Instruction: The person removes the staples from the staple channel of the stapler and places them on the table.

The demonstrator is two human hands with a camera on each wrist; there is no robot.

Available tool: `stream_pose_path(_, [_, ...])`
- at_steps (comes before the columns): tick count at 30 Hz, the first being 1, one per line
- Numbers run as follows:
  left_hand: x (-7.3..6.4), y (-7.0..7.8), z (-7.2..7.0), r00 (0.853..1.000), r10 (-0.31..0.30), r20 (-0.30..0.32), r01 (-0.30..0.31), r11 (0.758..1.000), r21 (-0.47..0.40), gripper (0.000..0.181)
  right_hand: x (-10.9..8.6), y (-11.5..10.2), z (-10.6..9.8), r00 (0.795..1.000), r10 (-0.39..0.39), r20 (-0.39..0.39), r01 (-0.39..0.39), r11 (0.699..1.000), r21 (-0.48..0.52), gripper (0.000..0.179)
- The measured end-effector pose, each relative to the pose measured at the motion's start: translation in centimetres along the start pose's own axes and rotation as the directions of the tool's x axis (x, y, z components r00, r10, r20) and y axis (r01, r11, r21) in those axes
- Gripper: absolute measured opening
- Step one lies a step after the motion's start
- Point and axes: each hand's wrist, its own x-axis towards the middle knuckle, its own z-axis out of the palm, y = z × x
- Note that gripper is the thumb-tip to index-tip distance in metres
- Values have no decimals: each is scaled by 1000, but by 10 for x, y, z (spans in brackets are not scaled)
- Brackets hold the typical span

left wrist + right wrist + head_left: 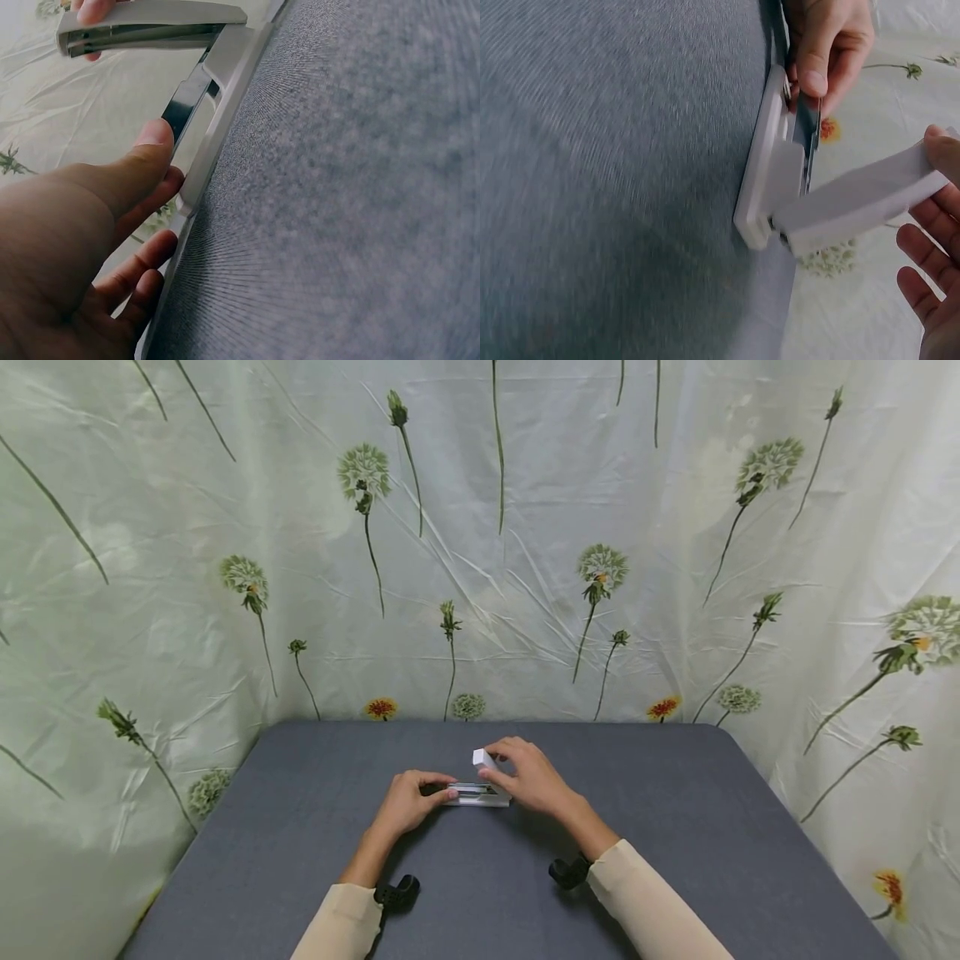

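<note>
A white stapler lies on the table with its top arm swung up and back from the base. My left hand pinches the front end of the metal staple channel between thumb and forefinger. In the left wrist view, the other fingers of that hand are at the table edge beside the base. At the hinge side, my right hand grips the free end of the raised arm between thumb and fingers. Whether staples lie in the channel cannot be made out.
A dark grey cloth covers the table. Behind it and along both sides hangs a pale curtain printed with dandelions. Black wrist cameras sit just at the cuffs of the cream sleeves.
</note>
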Motion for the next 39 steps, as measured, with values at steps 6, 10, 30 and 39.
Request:
stream_pose_path(6, [0, 0, 0, 1000, 3, -1, -3, 1000, 16, 18, -6, 7, -13, 1000, -3, -2, 3, 1000, 14, 41])
stream_pose_path(10, [-1, 0, 0, 1000, -1, -2, 1, 1000, 17, 17, -10, 12, -19, 1000, 0, 0, 0, 1000, 3, 39])
stream_pose_path(30, [-2, 1, 0, 1000, -9, 7, 9, 1000, 5, 17, -34, 38, -44, 998, 55, 35, -58, 992, 116, 25])
stream_pose_path(39, [-1, 0, 0, 1000, 6, -4, -6, 1000, 7, 17, -46, 53, -47, 998, 56, 29, -58, 995, 75, 28])
